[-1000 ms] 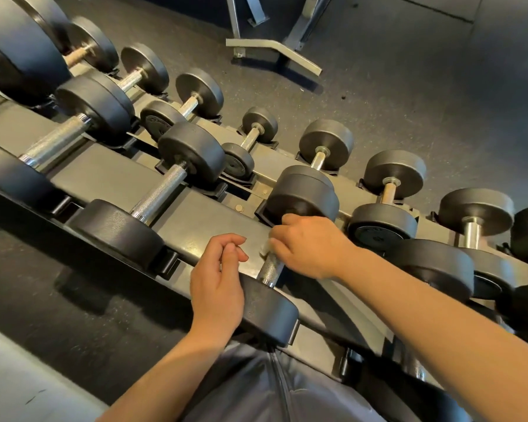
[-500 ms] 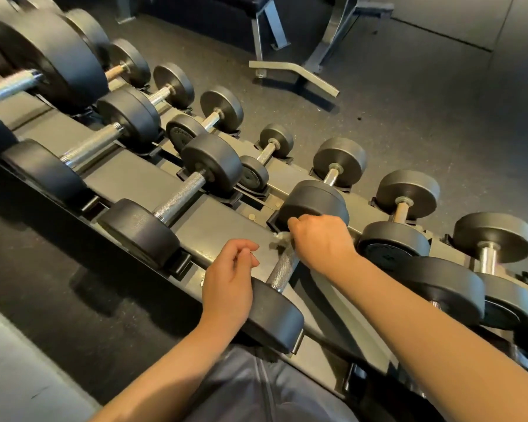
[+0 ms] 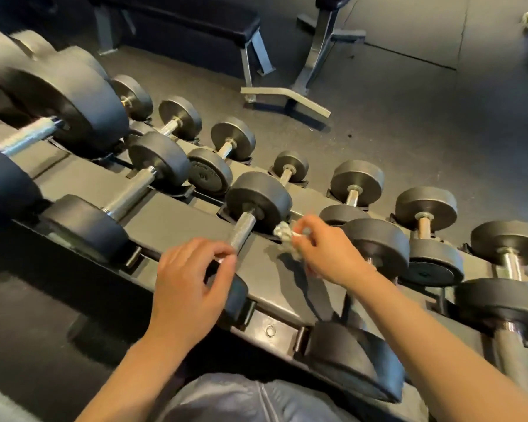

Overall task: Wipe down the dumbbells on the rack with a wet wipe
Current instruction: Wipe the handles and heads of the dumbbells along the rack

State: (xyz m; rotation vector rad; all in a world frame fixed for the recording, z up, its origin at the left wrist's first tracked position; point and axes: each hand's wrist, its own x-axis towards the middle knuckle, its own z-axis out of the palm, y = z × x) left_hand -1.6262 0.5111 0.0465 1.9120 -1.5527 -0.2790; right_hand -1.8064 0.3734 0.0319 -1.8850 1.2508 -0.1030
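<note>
Black dumbbells with chrome handles lie in two rows on a dark rack point(image 3: 195, 220). My right hand point(image 3: 326, 254) holds a crumpled white wet wipe point(image 3: 284, 233) in the air, between the dumbbell point(image 3: 258, 197) in front of me and the one to its right point(image 3: 378, 242). The wipe is off the handle. My left hand point(image 3: 186, 284) sits over the near end of the front dumbbell's chrome handle point(image 3: 243, 228), fingers curled toward it; whether they grip it is unclear.
More dumbbells fill the rack's far row point(image 3: 355, 184) and both sides, larger ones at the left point(image 3: 61, 95). A weight bench point(image 3: 195, 19) and a metal frame foot point(image 3: 284, 97) stand on the grey floor beyond.
My right hand has lifted the wipe off the dumbbell handle and moved right. My left hand has shifted onto the handle's near end. The view has tilted up and slid along the rack.
</note>
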